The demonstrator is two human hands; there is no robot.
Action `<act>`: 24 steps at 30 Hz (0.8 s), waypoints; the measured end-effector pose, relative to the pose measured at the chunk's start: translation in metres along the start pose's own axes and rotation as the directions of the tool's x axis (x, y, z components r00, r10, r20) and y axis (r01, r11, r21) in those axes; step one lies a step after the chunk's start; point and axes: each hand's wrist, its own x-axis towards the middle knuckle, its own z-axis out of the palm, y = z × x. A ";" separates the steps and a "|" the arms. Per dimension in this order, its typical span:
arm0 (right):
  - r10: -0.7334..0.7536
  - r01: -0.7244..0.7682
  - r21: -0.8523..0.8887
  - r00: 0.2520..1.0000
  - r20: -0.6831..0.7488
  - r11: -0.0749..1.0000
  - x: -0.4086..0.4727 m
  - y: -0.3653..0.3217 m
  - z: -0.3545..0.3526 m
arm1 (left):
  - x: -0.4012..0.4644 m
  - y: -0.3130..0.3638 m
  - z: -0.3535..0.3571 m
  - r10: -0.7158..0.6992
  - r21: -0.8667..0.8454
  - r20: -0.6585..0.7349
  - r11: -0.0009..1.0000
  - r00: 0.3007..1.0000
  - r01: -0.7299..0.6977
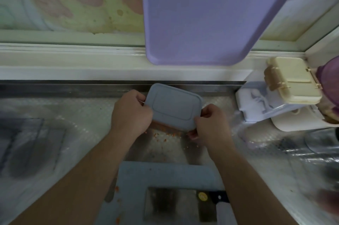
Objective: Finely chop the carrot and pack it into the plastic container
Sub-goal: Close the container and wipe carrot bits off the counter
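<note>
Purple tray (207,15), upright at twelve o'clock; cream latched box (291,80) at three, atop white boxes (256,103); cleaver (176,204) at six.

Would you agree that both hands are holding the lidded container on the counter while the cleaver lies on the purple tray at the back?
Not quite. The left hand and right hand do hold the lidded container on the counter, but the cleaver lies on the grey cutting board nearest the person, not on the purple tray. The head view shows this.
</note>
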 end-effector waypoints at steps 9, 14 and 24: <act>0.006 -0.002 -0.024 0.986 0.165 1.000 -0.009 -0.005 -0.026 | -0.003 0.005 -0.013 0.022 0.016 0.126 1.000 0.992 -0.024; -0.079 0.092 -0.112 0.990 0.114 0.989 -0.046 0.005 -0.047 | -0.052 -0.004 -0.017 -0.019 -0.016 0.232 1.000 0.972 0.023; -0.048 0.066 -0.080 0.977 0.210 0.995 -0.131 0.096 -0.076 | -0.176 -0.057 -0.014 0.003 0.045 0.249 0.999 0.969 -0.015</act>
